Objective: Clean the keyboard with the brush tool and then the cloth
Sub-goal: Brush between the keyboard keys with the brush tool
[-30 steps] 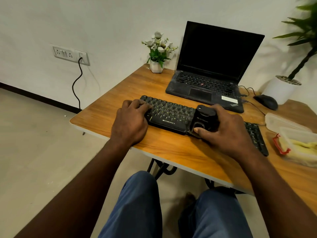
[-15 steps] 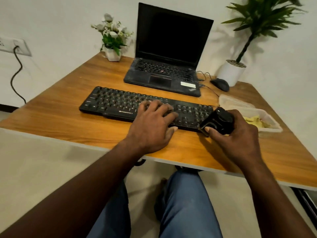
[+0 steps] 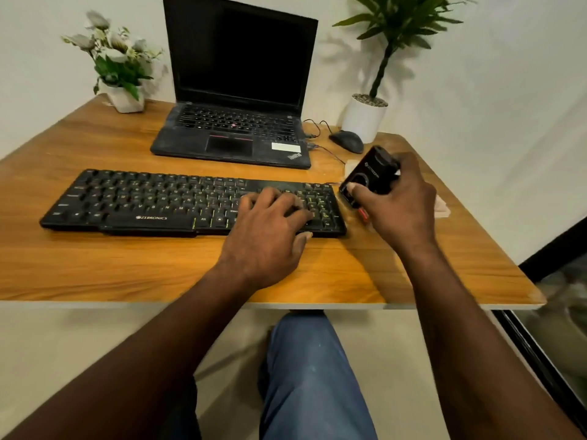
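My left hand (image 3: 270,230) presses flat on the stiff keyboard (image 3: 143,198); my right hand (image 3: 401,204) grips the brush (image 3: 367,176), seemingly light, mid-body.

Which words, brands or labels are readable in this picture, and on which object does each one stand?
"ZEBRONICS": front edge of the keyboard.
"Alt": a key on that keyboard, right of the brand name.
"ThinkPad": slanted, on the corner of the laptop palm rest; only just legible.
Too blurred or small to read: the other key legends, the white sticker on the laptop, and the small print on the brush tool that the right hand holds.
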A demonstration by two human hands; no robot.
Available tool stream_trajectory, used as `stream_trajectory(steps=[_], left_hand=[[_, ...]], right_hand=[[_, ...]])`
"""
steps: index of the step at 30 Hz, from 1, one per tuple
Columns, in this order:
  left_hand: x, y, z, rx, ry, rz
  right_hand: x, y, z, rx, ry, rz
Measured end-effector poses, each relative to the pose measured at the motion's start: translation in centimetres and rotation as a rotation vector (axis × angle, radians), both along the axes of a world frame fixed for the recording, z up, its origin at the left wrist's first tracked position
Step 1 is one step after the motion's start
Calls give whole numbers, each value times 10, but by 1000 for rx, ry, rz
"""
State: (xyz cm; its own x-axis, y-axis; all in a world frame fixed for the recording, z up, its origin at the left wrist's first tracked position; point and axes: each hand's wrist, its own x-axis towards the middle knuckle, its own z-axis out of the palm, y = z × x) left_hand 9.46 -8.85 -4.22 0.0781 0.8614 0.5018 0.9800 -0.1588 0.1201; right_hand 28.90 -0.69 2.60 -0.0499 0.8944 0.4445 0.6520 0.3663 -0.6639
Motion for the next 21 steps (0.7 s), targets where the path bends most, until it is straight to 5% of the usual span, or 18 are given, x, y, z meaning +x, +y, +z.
stream_trajectory(steps=[9,16,21], left_hand=[[2,-2,2,18,-9,46],[1,-2,2,14,-1,64],[1,-1,2,4,13,78]], right_hand=[[-40,69,7,-51,-260,18],[-25,33,20,-101,-445,107],[0,-15,14,-151,-388,104]])
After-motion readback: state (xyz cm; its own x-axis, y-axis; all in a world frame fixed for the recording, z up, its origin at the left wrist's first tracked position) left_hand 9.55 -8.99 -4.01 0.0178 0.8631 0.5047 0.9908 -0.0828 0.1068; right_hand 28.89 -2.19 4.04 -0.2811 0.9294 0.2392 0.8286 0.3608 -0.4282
